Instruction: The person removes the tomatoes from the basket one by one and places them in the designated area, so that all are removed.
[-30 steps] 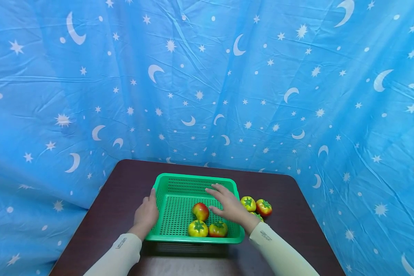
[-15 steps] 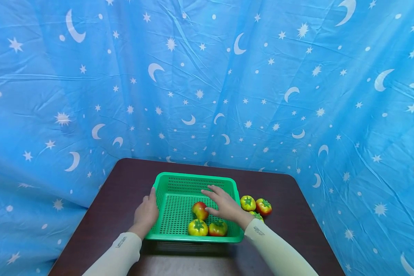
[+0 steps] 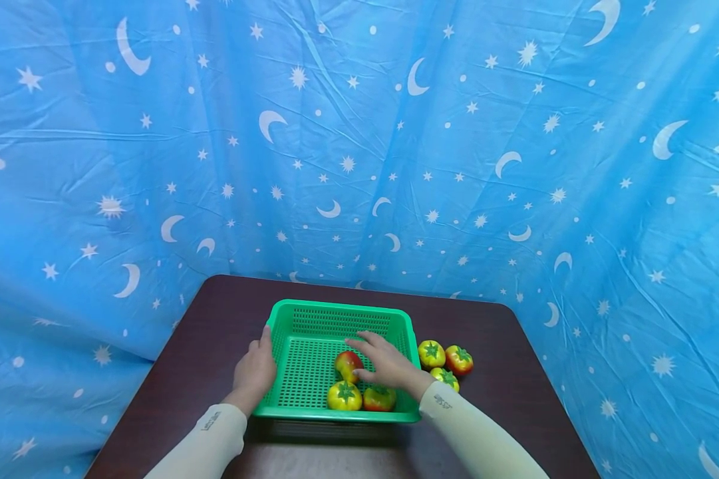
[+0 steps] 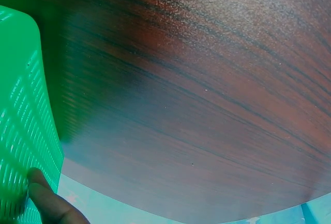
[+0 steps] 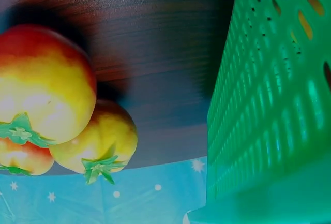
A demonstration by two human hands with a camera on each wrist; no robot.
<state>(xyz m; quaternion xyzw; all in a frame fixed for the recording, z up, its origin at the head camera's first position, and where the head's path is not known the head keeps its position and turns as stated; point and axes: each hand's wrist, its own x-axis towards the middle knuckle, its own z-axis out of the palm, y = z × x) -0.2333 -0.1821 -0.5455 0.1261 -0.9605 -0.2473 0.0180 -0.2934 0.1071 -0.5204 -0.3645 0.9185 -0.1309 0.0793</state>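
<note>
I see a green rectangular basket (image 3: 335,416) of smooth plastic, with soft shine on its slotted walls. The round red-and-yellow tomato-like fruits (image 5: 46,89) look smooth and quite glossy. The dark brown wood-grain table (image 3: 533,399) shines, slightly grainy. The blue star-patterned curtain (image 3: 350,123) is wrinkled cloth; the pale sleeves (image 3: 481,432) seem matt fabric.

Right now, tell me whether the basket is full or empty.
Partly filled: three fruits lie in the basket, leaving much of its bottom bare.

Both wrist views cut off the green basket (image 4: 26,115).
</note>
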